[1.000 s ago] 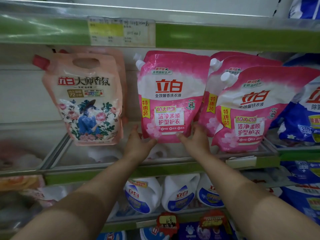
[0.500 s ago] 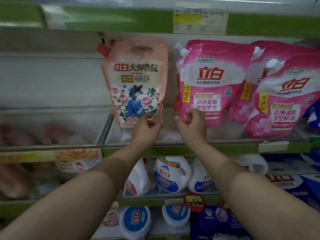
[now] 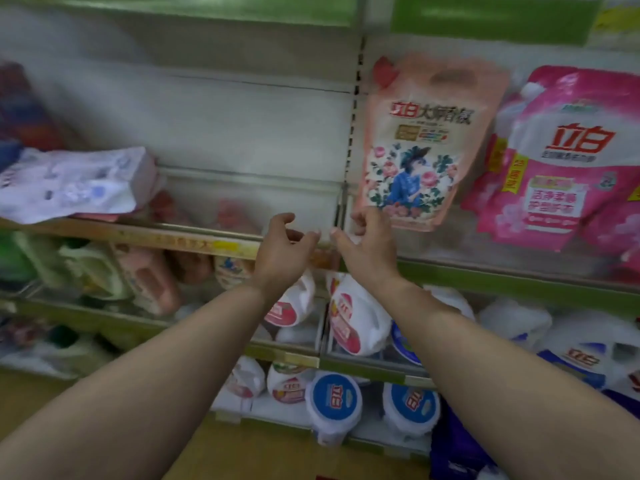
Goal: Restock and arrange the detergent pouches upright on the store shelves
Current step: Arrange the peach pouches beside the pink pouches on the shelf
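I see a white pouch (image 3: 72,181) lying flat at the shelf's (image 3: 194,239) left end. My left hand (image 3: 284,252) and right hand (image 3: 367,249) hover at its front edge, fingers loosely curled, holding nothing. The peach pouch (image 3: 426,143) stands upright just right of them, the pink pouch (image 3: 568,157) beside it.

Both hands are off the pouches now. The left hand (image 3: 284,249) no longer touches the peach pouch (image 3: 420,143) and hangs left of it, fingers loosely curled. The right hand (image 3: 367,245) has let go of the pink pouch (image 3: 568,161) and sits below the peach pouch's lower left corner, seemingly holding nothing.
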Motion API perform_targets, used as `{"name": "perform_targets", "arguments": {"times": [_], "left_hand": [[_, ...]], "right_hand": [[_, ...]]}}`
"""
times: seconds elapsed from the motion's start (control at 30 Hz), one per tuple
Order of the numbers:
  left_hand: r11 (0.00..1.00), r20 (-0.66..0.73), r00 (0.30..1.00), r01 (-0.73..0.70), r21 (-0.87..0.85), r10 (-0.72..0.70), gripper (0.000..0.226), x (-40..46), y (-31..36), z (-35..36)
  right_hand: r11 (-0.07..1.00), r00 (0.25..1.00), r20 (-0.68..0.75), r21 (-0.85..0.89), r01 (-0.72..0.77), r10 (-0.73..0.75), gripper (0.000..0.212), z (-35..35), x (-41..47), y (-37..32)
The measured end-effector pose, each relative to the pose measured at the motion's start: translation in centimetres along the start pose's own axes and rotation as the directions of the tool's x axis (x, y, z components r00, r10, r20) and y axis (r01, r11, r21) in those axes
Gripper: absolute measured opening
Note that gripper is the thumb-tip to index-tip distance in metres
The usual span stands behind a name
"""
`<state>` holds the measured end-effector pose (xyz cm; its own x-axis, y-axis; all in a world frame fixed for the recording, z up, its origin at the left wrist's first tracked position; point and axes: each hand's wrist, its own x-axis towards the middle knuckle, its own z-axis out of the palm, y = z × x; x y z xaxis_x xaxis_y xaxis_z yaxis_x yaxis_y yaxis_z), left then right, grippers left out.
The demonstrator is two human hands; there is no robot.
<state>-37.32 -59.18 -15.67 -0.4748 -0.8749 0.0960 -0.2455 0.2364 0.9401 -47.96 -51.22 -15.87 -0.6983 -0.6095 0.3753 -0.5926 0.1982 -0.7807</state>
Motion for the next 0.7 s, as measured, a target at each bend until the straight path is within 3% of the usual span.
{"name": "perform_targets", "arguments": {"times": [0.37,0.5,0.7], "left_hand": [[0.992,-0.236,0.965,0.099,-0.073,-0.113,0.055,2.1,-3.9,-10.9],[0.983,-0.361,0.916,0.149,-0.104,-0.177,0.053,3.9,-5.4,-14.4],[0.96,-0.436,0.86,0.198,-0.196,-0.267,0.054,7.0,-7.3,-19.6]], "right_hand": [[0.979,0.952,0.233,0.019,0.202,-0.2,0.046,10.3,1.2,-8.3],[0.949,0.896,0.322,0.031,0.313,-0.306,0.047,14.5,2.6,-10.5],[0.884,0.783,0.455,0.025,0.466,-0.425,0.055,20.2,5.3,-14.2]]}}
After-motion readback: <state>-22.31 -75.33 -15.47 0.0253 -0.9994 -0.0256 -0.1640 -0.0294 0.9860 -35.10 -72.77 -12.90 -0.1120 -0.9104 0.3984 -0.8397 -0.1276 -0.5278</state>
